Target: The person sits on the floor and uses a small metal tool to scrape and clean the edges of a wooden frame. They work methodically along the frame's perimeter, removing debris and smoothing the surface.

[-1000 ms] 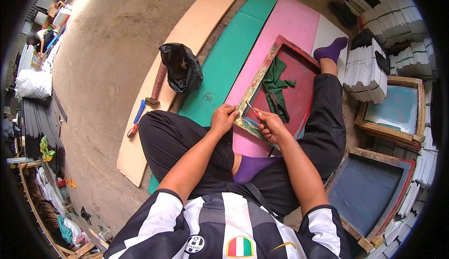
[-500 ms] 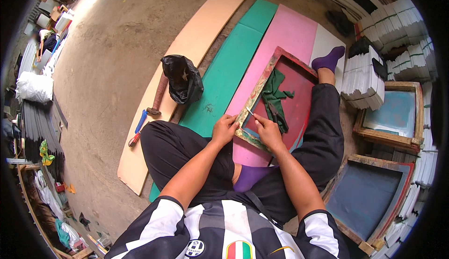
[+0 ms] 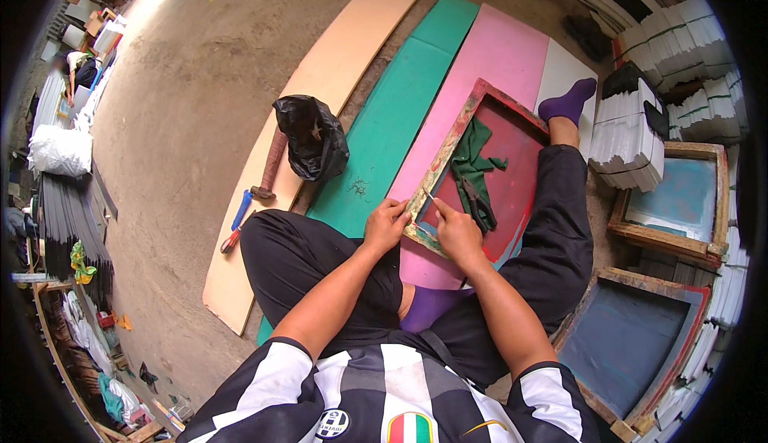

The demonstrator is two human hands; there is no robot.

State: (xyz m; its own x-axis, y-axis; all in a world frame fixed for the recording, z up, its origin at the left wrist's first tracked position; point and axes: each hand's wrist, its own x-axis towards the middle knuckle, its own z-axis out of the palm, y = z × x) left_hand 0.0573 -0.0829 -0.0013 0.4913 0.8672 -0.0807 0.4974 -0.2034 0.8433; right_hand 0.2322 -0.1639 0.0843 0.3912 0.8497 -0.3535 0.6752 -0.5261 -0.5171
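A wooden printing frame with red mesh lies on a pink board between my legs. My left hand grips the frame's near left corner. My right hand pinches a thin pointed tool against the frame's near edge, close beside the left hand. A green rag and dark pliers lie on the red mesh just beyond my right hand.
A green board and a tan board lie to the left. A black bag, a hammer and a blue-handled tool rest on the tan board. More frames and white stacks stand at the right.
The view has shifted a little; both hands stay at the frame's near corner, the right hand's tool moving slightly along the edge.
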